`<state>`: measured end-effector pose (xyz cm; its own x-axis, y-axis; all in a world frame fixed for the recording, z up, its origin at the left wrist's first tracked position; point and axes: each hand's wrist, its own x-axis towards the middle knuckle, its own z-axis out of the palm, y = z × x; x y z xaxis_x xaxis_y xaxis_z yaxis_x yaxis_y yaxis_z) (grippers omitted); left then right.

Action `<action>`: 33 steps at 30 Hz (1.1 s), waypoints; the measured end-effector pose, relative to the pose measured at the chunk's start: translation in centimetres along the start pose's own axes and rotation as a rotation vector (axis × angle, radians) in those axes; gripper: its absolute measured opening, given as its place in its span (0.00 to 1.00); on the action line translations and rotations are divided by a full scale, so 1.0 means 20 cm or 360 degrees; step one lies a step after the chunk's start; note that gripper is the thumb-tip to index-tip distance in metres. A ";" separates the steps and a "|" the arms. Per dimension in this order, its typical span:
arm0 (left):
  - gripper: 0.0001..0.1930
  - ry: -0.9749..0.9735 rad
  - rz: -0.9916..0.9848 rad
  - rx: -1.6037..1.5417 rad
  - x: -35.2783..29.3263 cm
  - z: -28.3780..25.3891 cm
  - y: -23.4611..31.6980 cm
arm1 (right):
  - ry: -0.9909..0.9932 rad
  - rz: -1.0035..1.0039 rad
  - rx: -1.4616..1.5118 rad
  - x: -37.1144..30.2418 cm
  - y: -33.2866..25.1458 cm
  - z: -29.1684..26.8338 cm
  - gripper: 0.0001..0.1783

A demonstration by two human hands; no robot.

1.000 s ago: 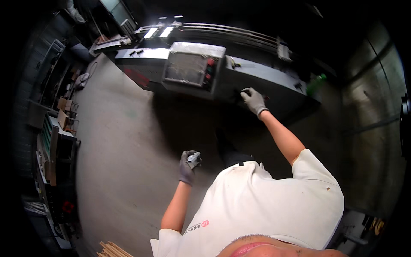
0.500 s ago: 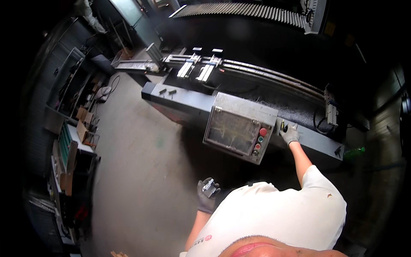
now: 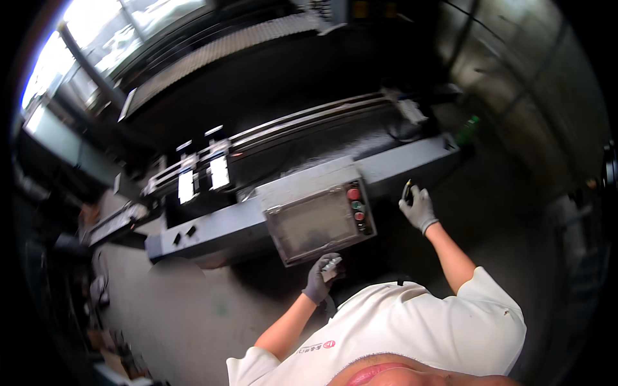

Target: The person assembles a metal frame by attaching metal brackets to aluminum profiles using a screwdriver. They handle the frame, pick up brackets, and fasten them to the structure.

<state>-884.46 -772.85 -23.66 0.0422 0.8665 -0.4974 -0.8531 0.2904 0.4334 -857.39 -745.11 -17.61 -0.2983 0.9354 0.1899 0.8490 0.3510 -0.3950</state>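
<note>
My left hand [image 3: 318,282], in a grey glove, is closed round a small silver metal piece [image 3: 331,267] just below the control box's near edge. My right hand [image 3: 420,210], in a pale glove, is raised on the near side of the machine, right of the control box. Its fingers are closed on a small, thin dark tool with a yellow tip [image 3: 407,187]; its exact kind is too small to tell. Between the hands stands the control box [image 3: 309,222] with a dull screen and a column of red and green buttons [image 3: 356,206].
Behind the box runs a long machine bed with rails [image 3: 309,116] and two bright clamp blocks [image 3: 219,171]. Two small black knobs [image 3: 184,235] sit on its left front ledge. A green bottle [image 3: 468,130] stands by the right end. A ribbed cover [image 3: 219,56] lies beyond.
My right hand has come off the machine's ledge toward me, with the thin yellow-tipped tool in it. My left hand has risen nearer the control box with the metal piece. The view has turned.
</note>
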 end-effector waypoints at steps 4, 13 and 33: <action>0.17 0.0155 -0.0123 0.0134 0.12 0.14 -0.09 | 0.0097 0.0232 0.0229 -0.61 0.03 -0.16 0.23; 0.17 -0.0399 -0.0065 0.0702 0.29 0.70 -0.65 | 0.0078 0.0574 0.1134 -1.12 -0.16 -0.40 0.20; 0.24 -0.1152 -0.1198 0.1005 0.54 2.31 -2.95 | 0.0970 0.1392 0.2289 -2.22 2.02 -1.48 0.10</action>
<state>-809.62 -761.90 -19.75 0.8688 0.3641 -0.3356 -0.0963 0.7890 0.6067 -796.90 -773.81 -15.34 0.4546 0.8220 -0.3431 -0.4527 -0.1186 -0.8838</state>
